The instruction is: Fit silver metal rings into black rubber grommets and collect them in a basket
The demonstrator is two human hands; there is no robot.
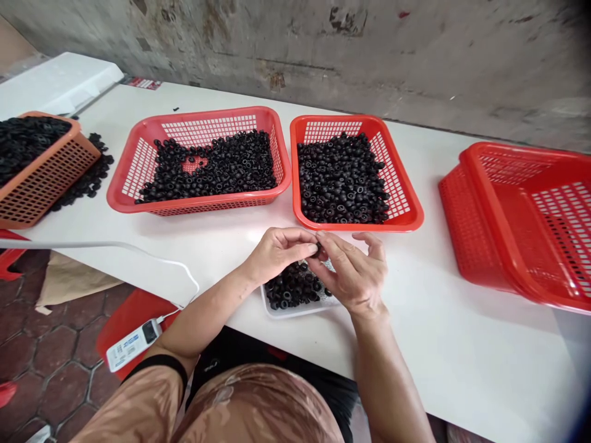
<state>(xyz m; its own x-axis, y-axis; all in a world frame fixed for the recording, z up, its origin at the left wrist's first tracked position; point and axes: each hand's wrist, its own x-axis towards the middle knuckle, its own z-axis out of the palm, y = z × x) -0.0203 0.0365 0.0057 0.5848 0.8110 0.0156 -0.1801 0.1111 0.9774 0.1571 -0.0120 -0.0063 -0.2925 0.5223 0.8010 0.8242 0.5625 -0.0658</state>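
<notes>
My left hand (279,251) and my right hand (353,271) meet above a small white tray (295,309) of black rubber rings (293,286) at the table's near edge. The fingertips of both hands pinch one small black ring (318,248) between them. Two red baskets stand just beyond: the left red basket (138,178) holds a shallow layer of black rings with a bare patch, and the middle red basket (401,197) is filled with black rings.
An orange basket (46,178) full of black rings sits at the far left, with loose rings (90,175) spilled beside it. Stacked red baskets (508,215) stand at the right. A white cable (138,253) runs over the table edge to a white adapter (132,344).
</notes>
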